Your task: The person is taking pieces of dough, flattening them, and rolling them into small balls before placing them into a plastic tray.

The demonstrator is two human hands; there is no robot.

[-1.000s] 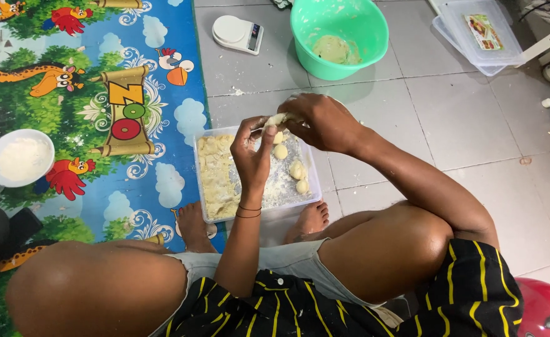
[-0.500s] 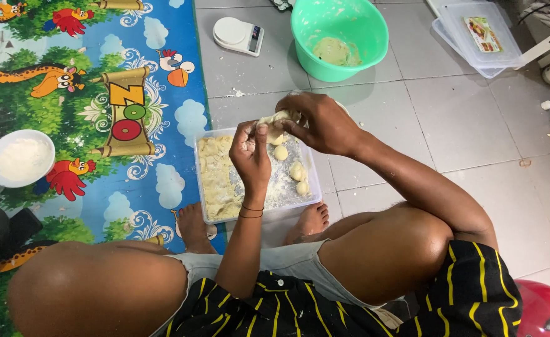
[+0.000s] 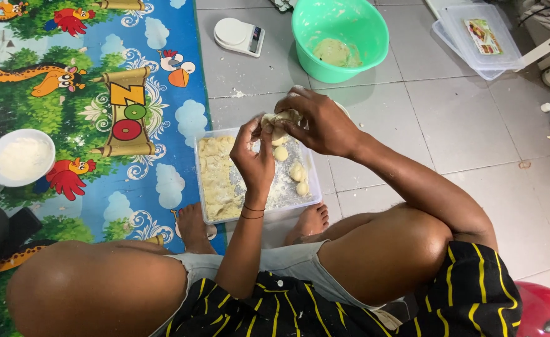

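Note:
Both my hands pinch one pale piece of dough (image 3: 277, 123) above a clear rectangular tray (image 3: 204, 187). My left hand (image 3: 254, 159) grips its near left edge with the fingertips. My right hand (image 3: 317, 123) curls over the dough's far right side. In the tray lie a flattened mass of dough on the left and a few small dough balls (image 3: 298, 171) on a floured right half. My bare feet rest just below the tray.
A green bowl (image 3: 366, 25) with dough in it stands on the grey tiles beyond the tray. A white kitchen scale (image 3: 238, 34) sits to its left. A white bowl of flour (image 3: 21, 157) rests on the colourful play mat. Clear lidded containers (image 3: 479, 39) are at the far right.
Both hands stay on the dough over the tray; the fingers have shifted slightly as they work it. Nothing else has moved.

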